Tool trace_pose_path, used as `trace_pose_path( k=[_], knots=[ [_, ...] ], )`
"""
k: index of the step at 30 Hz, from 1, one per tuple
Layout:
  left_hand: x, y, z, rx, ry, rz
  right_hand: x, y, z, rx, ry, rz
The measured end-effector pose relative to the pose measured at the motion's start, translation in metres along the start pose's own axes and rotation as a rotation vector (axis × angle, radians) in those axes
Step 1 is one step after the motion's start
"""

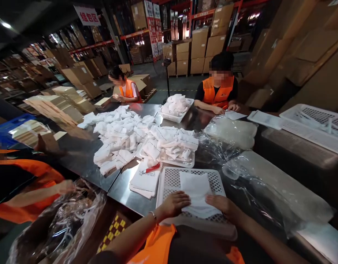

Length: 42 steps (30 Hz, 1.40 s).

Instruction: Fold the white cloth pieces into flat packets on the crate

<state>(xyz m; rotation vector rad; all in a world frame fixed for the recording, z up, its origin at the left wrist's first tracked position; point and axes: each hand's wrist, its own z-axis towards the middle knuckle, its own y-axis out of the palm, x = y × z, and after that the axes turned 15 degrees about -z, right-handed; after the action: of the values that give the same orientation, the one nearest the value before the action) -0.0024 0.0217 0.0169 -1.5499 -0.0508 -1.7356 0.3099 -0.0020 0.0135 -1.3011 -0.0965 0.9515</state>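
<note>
Amid warehouse racks (205, 14), steel surface (119, 192). White sheet (195, 187) over basket (169, 180), long axis near twelve-six. Left hand (174, 204) nine, right hand (221, 205) three, both touching; can't tell grip width.

The hall is dim, with one small white lamp (6, 25) glowing at upper left. Glare whitens the steel counter (125, 200); plastic bags (278, 187) catch glints. Darkness swallows the left background. The wide lens tilts and stretches the cartons (308, 55) near the right edge. Faces are pixelated.
</note>
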Motion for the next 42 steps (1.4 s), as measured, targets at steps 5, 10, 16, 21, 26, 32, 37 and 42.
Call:
trace_pose_path(
  k=[5, 10, 16, 21, 26, 32, 37, 42],
  knots=[
    [0.013, 0.026, 0.009, 0.704, -0.402, -0.273, -0.012, -0.005, 0.015, 0.053, 0.481, 0.097],
    [0.011, 0.031, 0.040, 0.967, -0.555, -0.212, -0.025, 0.006, 0.029, 0.197, 0.730, -0.033],
    [0.003, 0.018, 0.053, 0.810, -0.666, 0.105, -0.026, 0.021, 0.029, 0.294, 0.793, -0.409],
    [0.007, 0.014, 0.055, 0.740, -0.729, 0.219, -0.025, 0.034, 0.025, 0.341, 0.748, -0.638],
    [0.008, 0.014, 0.055, 0.653, -0.774, 0.329, -0.023, 0.045, 0.016, 0.379, 0.634, -0.728],
    [0.013, 0.003, 0.051, 0.609, -0.778, 0.437, -0.022, 0.036, 0.018, 0.426, 0.598, -0.814],
    [0.016, 0.010, 0.068, 0.413, -0.355, 0.640, -0.032, 0.042, 0.049, 0.341, 0.394, -0.794],
    [-0.010, 0.037, 0.066, 0.351, -0.337, 0.541, -0.039, 0.076, 0.065, 0.273, 0.323, -0.774]
  ],
)
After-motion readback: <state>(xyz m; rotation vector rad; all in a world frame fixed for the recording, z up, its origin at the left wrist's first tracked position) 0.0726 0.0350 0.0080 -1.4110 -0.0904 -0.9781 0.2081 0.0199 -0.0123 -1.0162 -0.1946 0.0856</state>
